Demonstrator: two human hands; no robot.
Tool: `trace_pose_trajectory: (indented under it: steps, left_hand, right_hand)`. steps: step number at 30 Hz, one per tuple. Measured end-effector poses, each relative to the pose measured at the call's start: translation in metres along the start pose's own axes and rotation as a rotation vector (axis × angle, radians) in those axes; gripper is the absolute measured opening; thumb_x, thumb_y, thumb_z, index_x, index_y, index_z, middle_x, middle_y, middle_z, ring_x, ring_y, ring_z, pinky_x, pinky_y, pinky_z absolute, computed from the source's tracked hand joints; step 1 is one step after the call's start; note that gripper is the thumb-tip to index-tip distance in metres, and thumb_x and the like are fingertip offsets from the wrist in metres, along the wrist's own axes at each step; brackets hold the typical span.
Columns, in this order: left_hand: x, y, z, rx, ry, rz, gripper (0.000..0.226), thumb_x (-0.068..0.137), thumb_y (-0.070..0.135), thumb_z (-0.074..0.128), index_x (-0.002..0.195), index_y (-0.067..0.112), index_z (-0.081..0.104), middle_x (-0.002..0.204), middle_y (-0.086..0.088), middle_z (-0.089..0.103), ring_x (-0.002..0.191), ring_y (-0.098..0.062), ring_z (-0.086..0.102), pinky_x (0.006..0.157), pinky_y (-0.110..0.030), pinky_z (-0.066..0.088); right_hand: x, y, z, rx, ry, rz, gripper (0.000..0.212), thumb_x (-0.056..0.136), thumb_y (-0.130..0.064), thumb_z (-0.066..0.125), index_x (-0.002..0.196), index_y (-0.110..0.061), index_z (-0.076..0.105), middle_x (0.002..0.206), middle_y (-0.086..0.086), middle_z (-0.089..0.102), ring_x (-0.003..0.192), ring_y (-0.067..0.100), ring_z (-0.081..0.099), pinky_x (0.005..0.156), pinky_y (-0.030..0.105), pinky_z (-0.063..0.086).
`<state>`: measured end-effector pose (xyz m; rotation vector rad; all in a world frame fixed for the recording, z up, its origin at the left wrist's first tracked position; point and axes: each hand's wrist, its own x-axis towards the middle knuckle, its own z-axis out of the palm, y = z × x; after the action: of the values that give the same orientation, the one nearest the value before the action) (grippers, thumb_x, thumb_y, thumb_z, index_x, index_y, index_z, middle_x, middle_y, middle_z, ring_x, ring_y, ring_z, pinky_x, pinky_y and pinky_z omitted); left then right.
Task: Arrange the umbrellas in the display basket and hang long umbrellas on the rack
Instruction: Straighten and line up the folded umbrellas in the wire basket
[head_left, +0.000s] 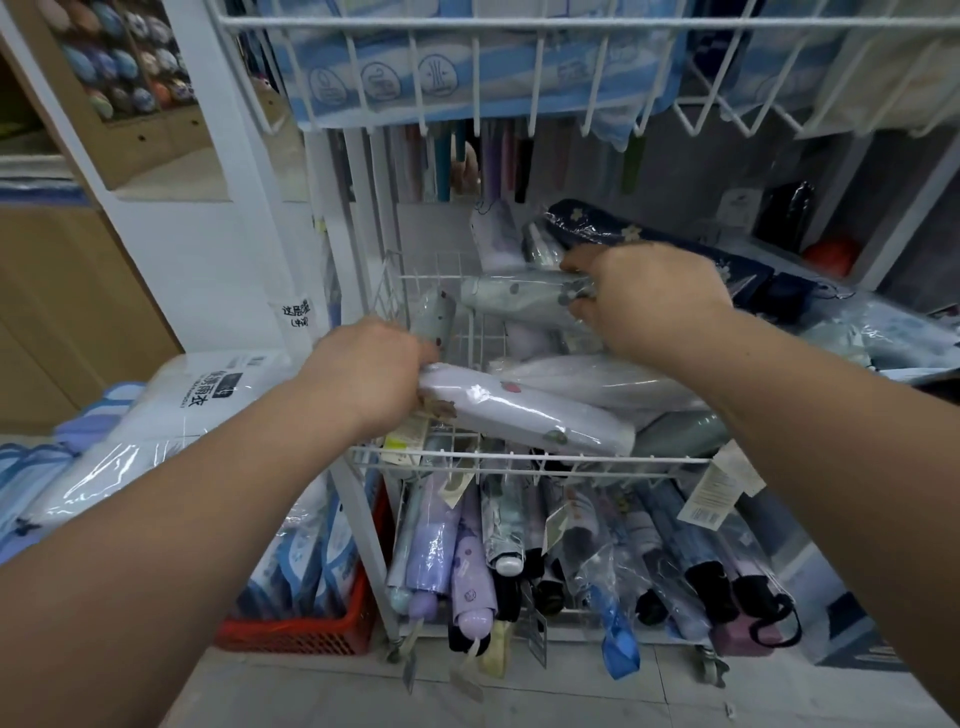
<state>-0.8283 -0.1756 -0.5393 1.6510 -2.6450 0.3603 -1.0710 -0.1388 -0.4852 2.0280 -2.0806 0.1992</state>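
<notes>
white packet: printed 雨衣 | handwritten tag on white shelf post: 这层…, rest illegible

White wire basket at centre, heaped with sleeved folded umbrellas; white umbrella nearest, pale green umbrella farther back, navy umbrella far right; lower umbrellas packed beneath; red crate on tiled floor, left.

Head view, down, close over basket
</notes>
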Motion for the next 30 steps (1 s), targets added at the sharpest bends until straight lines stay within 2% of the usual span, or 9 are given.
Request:
trace_pose_trajectory:
  steps: [3,6,11,16,19,21,24,28,30]
  left_hand:
    - [0.002,0.005,0.008,0.120,-0.157,-0.018,0.023,0.090,0.019,0.059,0.112,0.026,0.060,0.100,-0.001,0.065,0.090,-0.023,0.059,0.073,-0.036,0.046]
    - [0.011,0.006,0.015,0.017,-0.249,0.041,0.018,0.089,0.018,0.058,0.106,0.022,0.054,0.106,-0.003,0.064,0.091,-0.023,0.060,0.078,-0.038,0.051]
    - [0.010,0.004,0.023,-0.338,-0.268,0.194,0.067,0.087,0.038,0.073,0.145,0.040,0.040,0.135,0.006,0.058,0.116,-0.020,0.057,0.100,-0.039,0.048]
    - [0.004,0.003,0.024,-0.457,-0.159,0.189,0.058,0.086,0.043,0.075,0.136,0.049,0.047,0.126,0.011,0.063,0.107,-0.015,0.061,0.093,-0.036,0.050]
    - [0.000,0.004,0.012,-0.385,-0.077,0.192,0.057,0.087,0.042,0.074,0.133,0.053,0.043,0.122,0.011,0.065,0.099,-0.015,0.060,0.084,-0.032,0.048]
    - [-0.003,0.005,0.000,-0.297,-0.027,0.207,0.054,0.088,0.043,0.072,0.132,0.054,0.043,0.122,0.011,0.066,0.100,-0.015,0.060,0.087,-0.034,0.047]
    - [-0.005,0.005,-0.020,-0.183,0.016,0.211,0.048,0.088,0.044,0.070,0.130,0.053,0.047,0.120,0.011,0.066,0.104,-0.015,0.060,0.093,-0.038,0.046]
    - [-0.009,0.007,-0.040,-0.059,0.062,0.221,0.047,0.088,0.046,0.069,0.130,0.053,0.048,0.119,0.018,0.065,0.110,-0.013,0.059,0.096,-0.039,0.039]
    - [-0.012,0.007,-0.050,0.002,0.079,0.223,0.047,0.089,0.046,0.068,0.131,0.053,0.048,0.120,0.019,0.065,0.113,-0.012,0.058,0.096,-0.039,0.037]
  right_hand:
    - [-0.009,0.007,-0.006,0.031,0.009,0.009,0.034,0.099,-0.042,0.054,0.132,-0.036,0.052,0.120,0.007,0.066,0.109,0.033,0.061,0.087,0.047,0.054]
    - [-0.017,0.012,-0.006,0.075,0.003,0.024,0.037,0.099,-0.042,0.054,0.135,-0.035,0.052,0.122,0.008,0.066,0.111,0.033,0.061,0.087,0.046,0.054]
    - [-0.019,0.016,0.001,0.134,-0.001,0.044,0.041,0.099,-0.047,0.054,0.139,-0.040,0.048,0.128,0.005,0.064,0.116,0.031,0.058,0.088,0.044,0.053]
    - [-0.016,0.012,0.012,0.070,0.065,0.007,0.042,0.098,-0.046,0.056,0.140,-0.042,0.047,0.124,0.006,0.066,0.115,0.033,0.060,0.086,0.043,0.047]
    - [-0.012,0.013,0.014,0.060,0.088,-0.012,0.039,0.095,-0.047,0.060,0.132,-0.036,0.050,0.116,0.007,0.067,0.106,0.032,0.062,0.078,0.040,0.045]
    - [-0.008,0.018,0.013,0.082,0.081,0.000,0.038,0.091,-0.052,0.064,0.120,-0.030,0.054,0.107,0.006,0.066,0.097,0.031,0.061,0.073,0.037,0.043]
    - [-0.004,0.026,0.011,0.054,0.017,0.043,0.041,0.082,-0.064,0.067,0.103,-0.029,0.061,0.100,0.002,0.064,0.095,0.028,0.057,0.084,0.041,0.047]
    - [-0.003,0.026,0.006,0.051,-0.095,0.040,0.037,0.083,-0.060,0.069,0.110,-0.034,0.065,0.115,0.003,0.063,0.111,0.029,0.054,0.095,0.045,0.044]
    - [-0.005,0.024,0.005,0.046,-0.034,0.013,0.041,0.085,-0.056,0.068,0.119,-0.034,0.064,0.122,0.005,0.062,0.118,0.032,0.051,0.098,0.047,0.042]
